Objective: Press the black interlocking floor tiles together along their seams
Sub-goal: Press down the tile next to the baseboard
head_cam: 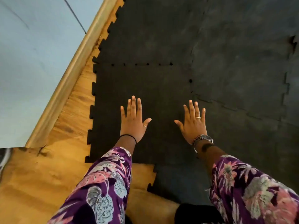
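Head view: left hand [132, 120] & right hand [193, 122] spread flat on black tile [155, 88]. Seams [142, 64] faint in dark; near tile [179, 183] partly behind sleeves.

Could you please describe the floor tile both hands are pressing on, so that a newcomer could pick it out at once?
Start at the wooden baseboard on the left and move right onto the black mat. The tile lies under the left hand and right hand. Unlike its neighbours, small open holes dot its far and right seams.
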